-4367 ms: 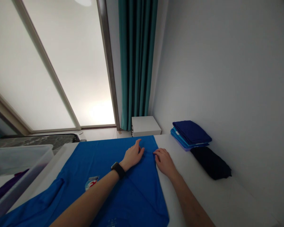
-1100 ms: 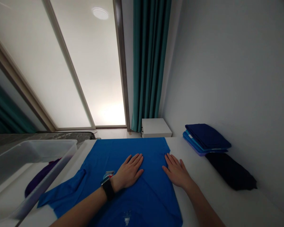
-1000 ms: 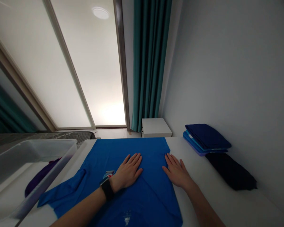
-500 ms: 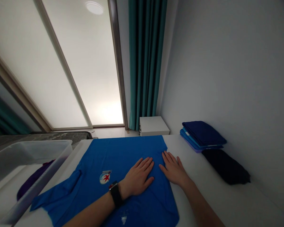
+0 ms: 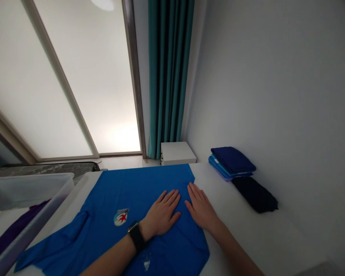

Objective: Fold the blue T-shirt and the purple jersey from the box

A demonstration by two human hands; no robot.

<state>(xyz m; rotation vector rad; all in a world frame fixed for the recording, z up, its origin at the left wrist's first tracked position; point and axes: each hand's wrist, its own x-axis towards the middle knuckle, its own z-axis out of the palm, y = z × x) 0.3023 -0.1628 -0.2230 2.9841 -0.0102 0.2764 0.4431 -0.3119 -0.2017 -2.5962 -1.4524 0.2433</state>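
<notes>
A blue T-shirt [image 5: 109, 195] lies spread on the white table, one sleeve reaching out to the left and a round badge with a red figure on its front. Flat on the shirt, right of the badge, rests my left hand [image 5: 162, 212], fingers stretched out, a black watch on its wrist. My right hand [image 5: 199, 207] lies along the shirt's right edge with its fingers extended, the thumb apart and pointing toward my left hand. Neither hand grips the cloth. The near end of the shirt runs out of view.
A pile of folded blue clothes [image 5: 232, 161] stands at the right by the wall, a black folded garment [image 5: 255, 194] in front of it. On the left, a translucent plastic bin [image 5: 46, 209] holds a purple garment [image 5: 20, 226]. A white cabinet [image 5: 178, 152] stands beyond the table.
The view has turned slightly right, so everything sits further left in the picture. Both hands stay flat in nearly the same places on the shirt.
</notes>
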